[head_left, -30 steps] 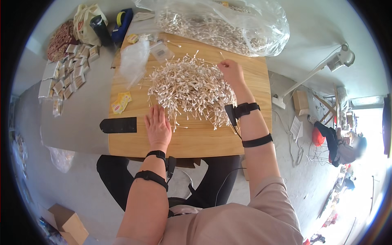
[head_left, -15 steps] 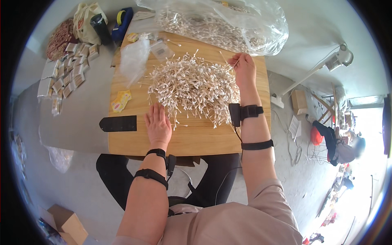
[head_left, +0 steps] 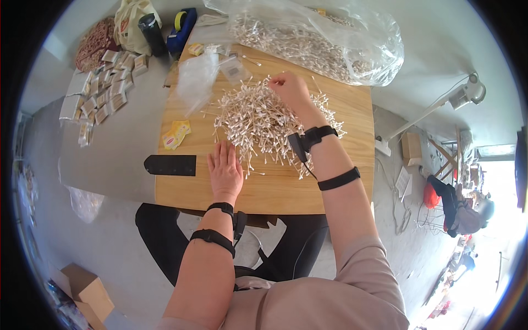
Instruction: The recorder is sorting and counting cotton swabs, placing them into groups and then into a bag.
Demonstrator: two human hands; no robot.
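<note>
Many loose cotton swabs [head_left: 258, 118] lie heaped on the wooden tabletop [head_left: 275, 195] in front of you. Your left hand [head_left: 226, 170] is palm down, its fingers stretched out, fingertips at the near-left edge of the heap. Your right hand [head_left: 291, 91] is over its far side with the fingers curled in; whether they pinch a swab, you cannot tell from here. Your right forearm and its black wristband [head_left: 322, 133] hide part of the heap.

Beyond it, 1 big clear plastic bag [head_left: 308, 44] of swabs takes up the far edge. To your left lie thin clear bags [head_left: 193, 77], yellow packets [head_left: 176, 135] and a flat black strip [head_left: 170, 165] jutting past the table's edge. Farther left, on a grey surface, are small packs of swabs [head_left: 107, 85], a dark tumbler [head_left: 152, 36], a blue tape dispenser [head_left: 180, 33] with yellow tape, and a cream tote bag [head_left: 130, 19]. To your right are a white stick vacuum [head_left: 440, 104] and 1 seated person [head_left: 465, 212], well apart from you.

The yellow packets bear a red emblem, and the tote bag a red mark; their print is too small to read.
</note>
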